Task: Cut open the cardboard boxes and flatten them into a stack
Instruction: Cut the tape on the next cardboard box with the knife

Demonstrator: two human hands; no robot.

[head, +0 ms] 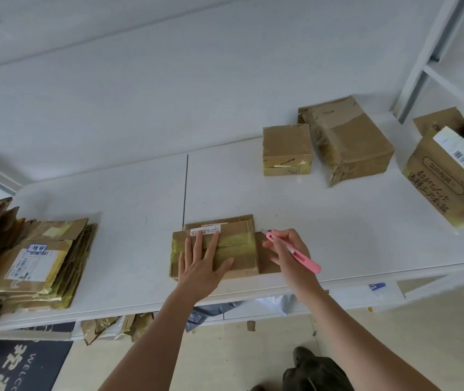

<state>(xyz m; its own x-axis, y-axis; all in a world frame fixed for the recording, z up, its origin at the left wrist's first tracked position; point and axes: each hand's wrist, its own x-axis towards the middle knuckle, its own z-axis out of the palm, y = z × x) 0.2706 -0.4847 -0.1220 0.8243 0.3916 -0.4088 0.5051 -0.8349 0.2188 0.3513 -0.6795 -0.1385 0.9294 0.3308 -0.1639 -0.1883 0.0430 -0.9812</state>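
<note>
A flattened cardboard box (225, 249) lies near the front edge of the white desk (338, 221), close to the middle, with yellowish tape across its top and a white label (205, 230) along its far edge. The left hand (201, 266) lies flat on it, fingers straight and spread, the fingertips reaching up to the label; its grip is wide and holds nothing, only pressing the cardboard down. The right hand (288, 253) hovers just beside the box's right end, where a brown flap sticks out, and its grip is closed around a pink box cutter (295, 253), held like a pen with the tip pointing toward the far right corner of the box. To the left, at the desk's end, sits a stack of flattened boxes (39, 263), taped and labelled, with more cardboard leaning beside it at the edge of the view. Toward the back right of the desk stand two uncut boxes touching each other: a small taped box (286, 149) and a larger crumpled box (349, 139). Farther right, apart from them, an open box with handwriting on its side (448, 182) carries a barcode label. Below the desk, scraps of cardboard (112, 328) and a dark mat (19, 365) lie on the floor.
</note>
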